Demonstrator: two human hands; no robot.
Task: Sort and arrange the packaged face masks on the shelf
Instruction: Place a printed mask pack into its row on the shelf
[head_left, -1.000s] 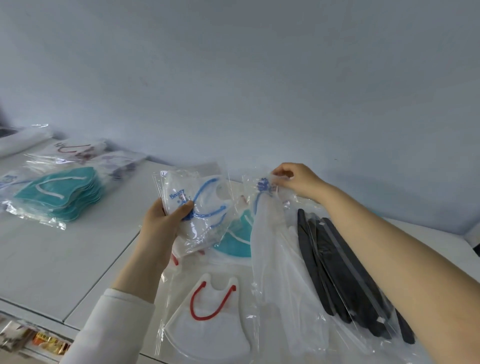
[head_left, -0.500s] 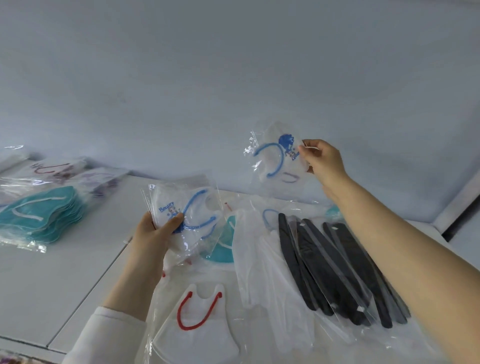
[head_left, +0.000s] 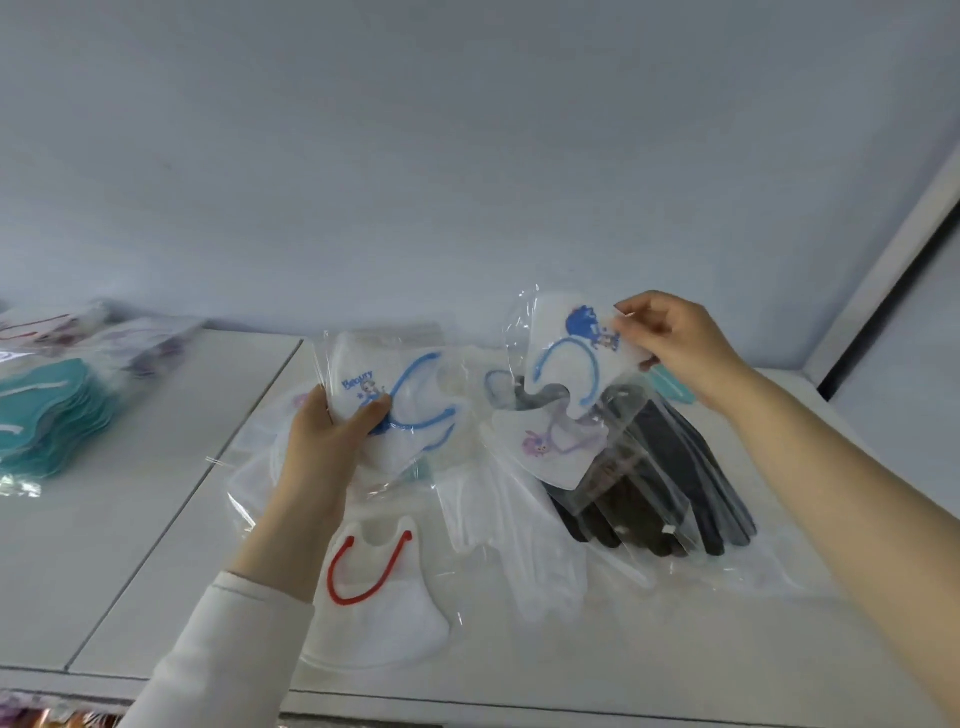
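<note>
Blue-looped mask packet (head_left: 566, 358) hangs pinched at its top corner between right hand (head_left: 675, 348) fingertips. Left hand (head_left: 322, 441) clamps 1 matching packet (head_left: 415, 410) under its thumb, above the shelf (head_left: 130, 519). Recommendation: lay the pinched packet squarely over the left thumb's packet, edges aligned, before releasing.

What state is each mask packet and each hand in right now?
Left hand, grips the Beauty mask packet, held above the shelf.
Right hand, pinches a blue-loop mask packet, raised.
Purple-loop mask packet, over the black mask packs, support unclear.
Red-loop mask packet, flat on the shelf.
Teal mask stack, bagged, resting far left.
</note>
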